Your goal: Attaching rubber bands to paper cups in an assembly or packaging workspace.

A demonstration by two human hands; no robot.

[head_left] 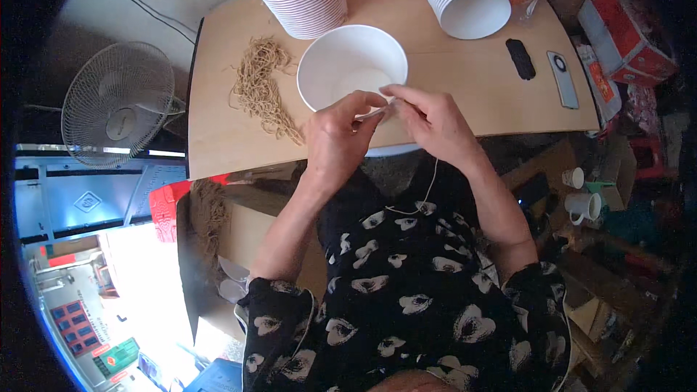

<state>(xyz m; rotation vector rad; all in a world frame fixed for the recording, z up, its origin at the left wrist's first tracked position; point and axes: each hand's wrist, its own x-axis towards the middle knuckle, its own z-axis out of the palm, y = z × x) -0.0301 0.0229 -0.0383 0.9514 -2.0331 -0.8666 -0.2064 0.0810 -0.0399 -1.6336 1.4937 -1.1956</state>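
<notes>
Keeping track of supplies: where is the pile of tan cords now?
In the head view, the tan cords lie on the left of the table, between the fan and the open white bucket.

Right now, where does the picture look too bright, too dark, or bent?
Head view throughout: glare washes out a patch at lower left; black vignetting fills the corners; the far edge of the table arches from fisheye distortion; the area around the white mug, at right, is dim.
</notes>
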